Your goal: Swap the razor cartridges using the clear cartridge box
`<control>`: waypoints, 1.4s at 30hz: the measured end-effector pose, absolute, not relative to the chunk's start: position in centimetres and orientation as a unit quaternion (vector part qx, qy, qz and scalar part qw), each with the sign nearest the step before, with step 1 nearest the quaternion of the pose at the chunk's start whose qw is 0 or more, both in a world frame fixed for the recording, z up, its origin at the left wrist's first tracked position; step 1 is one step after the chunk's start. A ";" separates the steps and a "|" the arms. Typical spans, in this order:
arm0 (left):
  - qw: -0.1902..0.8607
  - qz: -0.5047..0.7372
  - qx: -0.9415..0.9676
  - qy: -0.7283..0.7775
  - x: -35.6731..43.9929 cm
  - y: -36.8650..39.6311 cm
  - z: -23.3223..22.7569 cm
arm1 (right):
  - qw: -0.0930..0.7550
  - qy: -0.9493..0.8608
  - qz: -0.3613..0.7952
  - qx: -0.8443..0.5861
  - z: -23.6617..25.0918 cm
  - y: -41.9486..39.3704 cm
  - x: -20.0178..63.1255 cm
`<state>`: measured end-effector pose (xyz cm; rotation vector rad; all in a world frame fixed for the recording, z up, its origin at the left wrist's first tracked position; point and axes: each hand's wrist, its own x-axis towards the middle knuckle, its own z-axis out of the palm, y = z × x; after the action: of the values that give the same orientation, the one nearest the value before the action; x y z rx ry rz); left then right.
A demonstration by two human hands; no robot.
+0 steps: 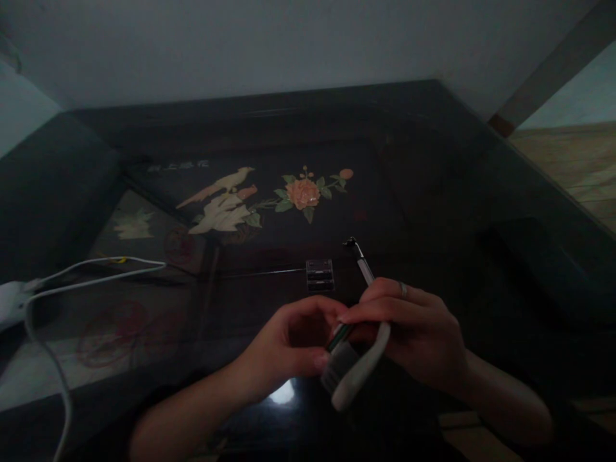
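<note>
My right hand (414, 327) grips a slim razor handle (362, 264) whose dark head end points away from me. A pale curved piece (359, 377) hangs from the same hand. My left hand (293, 340) pinches a small cartridge (337, 362) at the near end of that handle, fingers closed on it. Both hands meet over the near part of a dark glossy table (433, 192). A small clear cartridge case (319, 275) lies on the table just beyond my hands. The light is dim and the details of the held parts are hard to make out.
The table top carries an inlaid bird (226, 199) and flower (303, 192) picture. A white cable (96, 269) runs from a white device (9, 305) at the left edge. A wall stands behind; wooden floor (572, 167) shows at right.
</note>
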<state>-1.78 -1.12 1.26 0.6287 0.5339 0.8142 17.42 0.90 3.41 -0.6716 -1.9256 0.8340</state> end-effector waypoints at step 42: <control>0.576 0.546 0.455 0.405 -4.2 0.1 3.0 | 0.322 -0.756 0.405 -0.400 3.8 1.6 17.1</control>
<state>-4.23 0.10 2.98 1.0643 0.9483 1.2783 17.13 1.59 3.79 -1.0494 -1.9854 1.0639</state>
